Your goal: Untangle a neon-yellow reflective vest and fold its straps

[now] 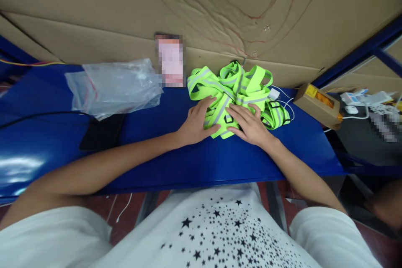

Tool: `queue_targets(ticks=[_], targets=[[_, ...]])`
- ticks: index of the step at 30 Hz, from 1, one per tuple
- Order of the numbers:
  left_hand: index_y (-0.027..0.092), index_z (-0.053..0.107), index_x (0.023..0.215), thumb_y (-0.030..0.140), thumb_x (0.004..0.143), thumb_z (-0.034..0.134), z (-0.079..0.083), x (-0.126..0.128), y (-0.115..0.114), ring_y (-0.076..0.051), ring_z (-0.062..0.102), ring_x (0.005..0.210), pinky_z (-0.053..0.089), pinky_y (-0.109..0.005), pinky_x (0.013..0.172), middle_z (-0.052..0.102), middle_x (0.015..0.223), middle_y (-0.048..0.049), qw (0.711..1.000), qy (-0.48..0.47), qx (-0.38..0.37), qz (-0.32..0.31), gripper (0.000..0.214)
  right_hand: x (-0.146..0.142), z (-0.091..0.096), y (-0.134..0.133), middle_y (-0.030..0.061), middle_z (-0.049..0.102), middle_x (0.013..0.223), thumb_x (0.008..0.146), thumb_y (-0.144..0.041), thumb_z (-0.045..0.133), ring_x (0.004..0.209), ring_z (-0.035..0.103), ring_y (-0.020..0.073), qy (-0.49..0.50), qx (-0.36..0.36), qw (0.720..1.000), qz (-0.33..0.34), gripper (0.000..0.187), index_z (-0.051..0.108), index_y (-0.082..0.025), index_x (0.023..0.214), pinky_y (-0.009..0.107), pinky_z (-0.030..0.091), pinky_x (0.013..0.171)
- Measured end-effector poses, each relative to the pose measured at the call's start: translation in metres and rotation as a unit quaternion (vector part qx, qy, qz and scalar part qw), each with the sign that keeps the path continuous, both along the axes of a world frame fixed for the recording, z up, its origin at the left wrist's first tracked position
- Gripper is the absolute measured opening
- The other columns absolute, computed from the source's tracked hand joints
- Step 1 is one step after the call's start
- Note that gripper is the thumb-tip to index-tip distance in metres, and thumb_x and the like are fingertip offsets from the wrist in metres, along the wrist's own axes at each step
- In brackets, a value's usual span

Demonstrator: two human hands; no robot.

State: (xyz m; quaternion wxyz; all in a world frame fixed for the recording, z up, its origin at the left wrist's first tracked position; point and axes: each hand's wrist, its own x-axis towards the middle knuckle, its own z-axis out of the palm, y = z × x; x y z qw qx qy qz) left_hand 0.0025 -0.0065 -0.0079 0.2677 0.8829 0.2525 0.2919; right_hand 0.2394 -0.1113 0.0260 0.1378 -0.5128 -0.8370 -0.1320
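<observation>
Head view, only view. Pile of lime-yellow straps (234, 94) with grey reflective stripes lies on the blue bench (188, 163), up near the cardboard sheet (109, 0) at the back. Layers are loose and looped at the rear, flatter toward the person.

Left hand (196, 123): at the pile's left front edge, fingers and thumb wide apart, tips over the straps. Right hand (253, 127): laid on the right front, fingers extended and somewhat spread, beside a black buckle (229, 119). Neither hand is closed round a strap; how hard they press cannot be told.

Surroundings: a coiled strap (276, 116) with dark fittings sits just right of the pile, near a white cable (293, 109). Clear plastic bags (116, 86) lie to the left; a blurred phone-like object (171, 60) leans against the sheet between bags and pile. Cardboard box (317, 104) farther right.

Handling notes (judgement): step in hand looks like steadying and gathering the straps. Best to work from both sides with even, light pressure, webbing flat and stripes untwisted. Buckle could snag neighbouring loops; free it before pulling. Keep the rear loops off the white cable.
</observation>
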Motion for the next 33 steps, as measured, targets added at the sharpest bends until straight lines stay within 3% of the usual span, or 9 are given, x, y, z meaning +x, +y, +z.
queue_targets(ticks=[4,8,15,19,22,25,28,30,33], targets=[[0.023,0.029,0.151,0.042,0.087,0.070,-0.004,0.000,0.005,-0.034,0.053,0.133,0.042,-0.053,0.110,0.045,0.152,-0.0172,0.998,-0.046,-0.051,-0.011,0.078,0.000,0.001,-0.003,0.0155,0.048,0.157,0.099,-0.059,0.051,0.141,0.050,0.0291,0.010,-0.008,1.000,0.012,0.073,0.031,-0.021,0.158,0.050,0.015,0.122],[0.022,0.039,0.138,0.031,0.090,0.065,-0.005,-0.001,0.011,-0.022,0.064,0.108,0.052,-0.038,0.092,0.057,0.133,-0.0125,0.980,-0.156,-0.125,-0.020,0.055,-0.003,0.003,-0.006,0.0197,0.041,0.159,0.096,-0.062,0.054,0.147,0.042,0.0344,0.017,-0.008,1.000,0.015,0.075,0.034,-0.022,0.157,0.053,0.022,0.120],[0.022,0.045,0.120,0.022,0.087,0.066,0.005,-0.002,0.012,-0.011,0.061,0.078,0.048,-0.024,0.068,0.061,0.105,-0.0030,0.942,-0.233,-0.235,-0.056,0.039,-0.004,-0.001,-0.005,0.0178,0.030,0.161,0.096,-0.042,0.057,0.151,0.037,0.0340,0.143,-0.076,0.986,0.048,0.067,0.029,-0.026,0.154,0.054,0.037,0.119],[0.023,0.047,0.114,0.020,0.089,0.060,0.006,-0.003,0.008,-0.009,0.053,0.064,0.045,-0.022,0.059,0.055,0.083,0.0033,0.930,-0.235,-0.268,-0.085,0.028,-0.001,-0.002,-0.004,0.0162,0.044,0.147,0.091,-0.018,0.049,0.144,0.046,0.0283,0.247,-0.070,0.964,0.075,0.047,0.039,-0.025,0.137,0.053,0.044,0.115],[0.022,0.050,0.108,0.022,0.096,0.054,0.007,-0.006,0.004,-0.010,0.048,0.059,0.042,-0.023,0.058,0.051,0.071,0.0052,0.947,-0.218,-0.224,-0.069,0.013,0.000,-0.001,-0.004,0.0126,0.058,0.133,0.096,-0.013,0.037,0.135,0.054,0.0241,0.298,-0.043,0.952,0.053,0.033,0.047,-0.025,0.125,0.049,0.048,0.110],[0.021,0.053,0.106,0.024,0.096,0.056,0.011,-0.008,0.001,-0.013,0.053,0.071,0.047,-0.028,0.069,0.054,0.081,0.0002,0.974,-0.210,-0.084,-0.022,0.011,-0.002,-0.001,-0.003,0.0129,0.061,0.133,0.104,-0.024,0.037,0.134,0.055,0.0239,0.300,-0.036,0.953,0.020,0.030,0.048,-0.024,0.131,0.047,0.047,0.111],[0.020,0.053,0.120,0.029,0.093,0.061,0.013,-0.007,-0.001,-0.023,0.056,0.111,0.050,-0.040,0.095,0.057,0.117,-0.0116,0.984,-0.174,0.031,0.013,0.030,-0.007,-0.003,-0.003,0.0160,0.050,0.150,0.102,-0.042,0.049,0.145,0.045,0.0285,0.228,-0.058,0.972,0.021,0.050,0.040,-0.022,0.148,0.051,0.040,0.118],[0.019,0.048,0.135,0.033,0.095,0.060,0.012,-0.006,0.000,-0.028,0.047,0.135,0.043,-0.047,0.110,0.051,0.139,-0.0162,0.989,-0.141,0.039,0.022,0.044,-0.010,-0.005,-0.004,0.0167,0.042,0.158,0.102,-0.047,0.050,0.149,0.038,0.0304,0.183,-0.074,0.980,0.024,0.061,0.034,-0.021,0.154,0.053,0.035,0.120],[0.020,0.040,0.148,0.039,0.098,0.057,0.007,-0.003,0.005,-0.029,0.042,0.146,0.034,-0.050,0.121,0.046,0.154,-0.0162,0.994,-0.110,-0.006,0.011,0.056,-0.010,-0.008,-0.004,0.0160,0.037,0.161,0.102,-0.049,0.048,0.152,0.033,0.0305,0.159,-0.088,0.983,0.022,0.065,0.028,-0.024,0.158,0.054,0.032,0.121]])
